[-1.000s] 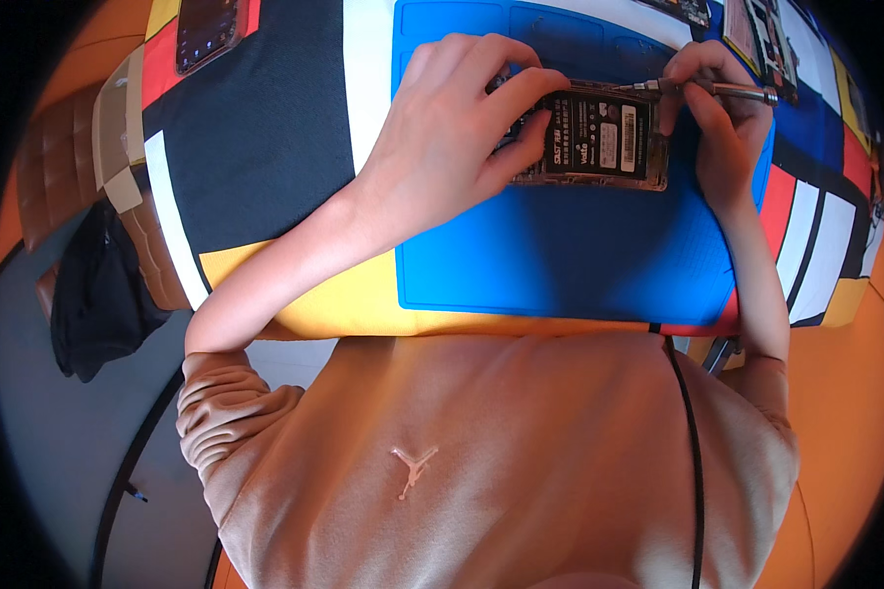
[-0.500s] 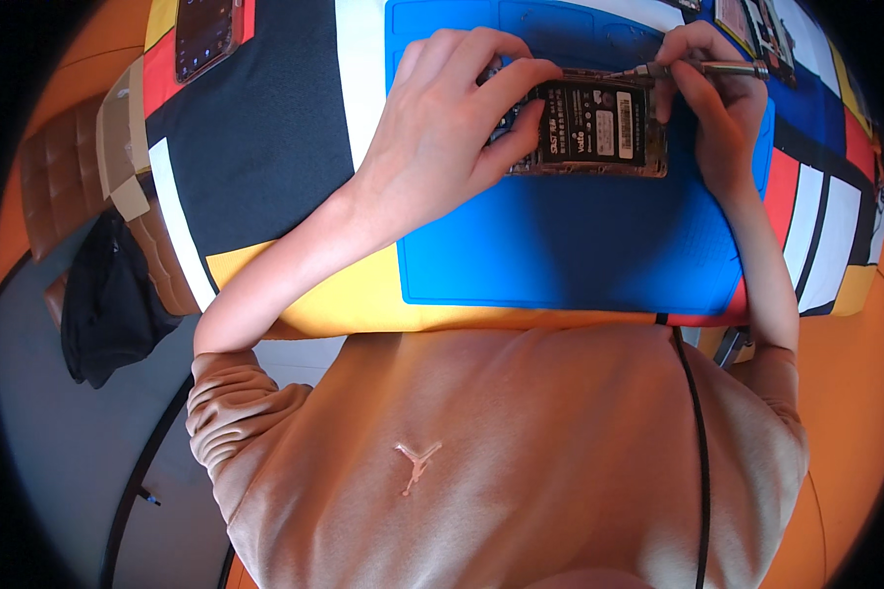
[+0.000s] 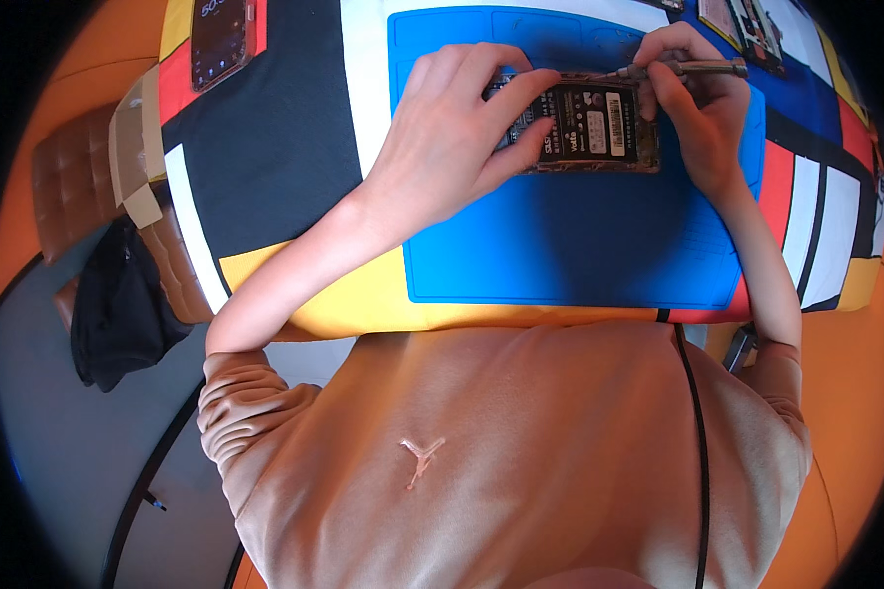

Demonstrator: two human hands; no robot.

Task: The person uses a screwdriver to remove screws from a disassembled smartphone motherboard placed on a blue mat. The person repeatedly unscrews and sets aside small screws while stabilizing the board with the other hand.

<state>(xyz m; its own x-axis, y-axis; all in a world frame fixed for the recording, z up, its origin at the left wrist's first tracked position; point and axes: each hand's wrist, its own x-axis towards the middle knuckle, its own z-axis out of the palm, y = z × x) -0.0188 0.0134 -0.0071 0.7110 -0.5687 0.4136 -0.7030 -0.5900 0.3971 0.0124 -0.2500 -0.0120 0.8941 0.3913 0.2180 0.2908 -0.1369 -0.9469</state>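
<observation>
An opened phone (image 3: 622, 162) lies on the blue mat with its inside facing up. Its black battery (image 3: 589, 123) carries white labels. My left hand (image 3: 462, 123) is closed over the phone's left part, fingers along the far edge and thumb across the near side, so that part is mostly hidden. In my right hand (image 3: 702, 108) a slim metal screwdriver (image 3: 697, 69) is pinched, its shaft pointing left. The screwdriver's tip is at the phone's far edge, near the right corner; whether it sits on a screw I cannot tell. My right fingertips are beside the phone's right end.
The blue mat (image 3: 560, 265) lies on a color-blocked tablecloth (image 3: 285, 137). Another phone (image 3: 223, 44), its screen lit, rests at the far left. Opened device parts (image 3: 746, 34) lie at the far right. A brown padded seat (image 3: 74, 162) and black cloth (image 3: 123, 304) are at left.
The view has shifted slightly. My left hand still holds the phone and my right hand the screwdriver; its tip has moved slightly left along the phone's far edge.
</observation>
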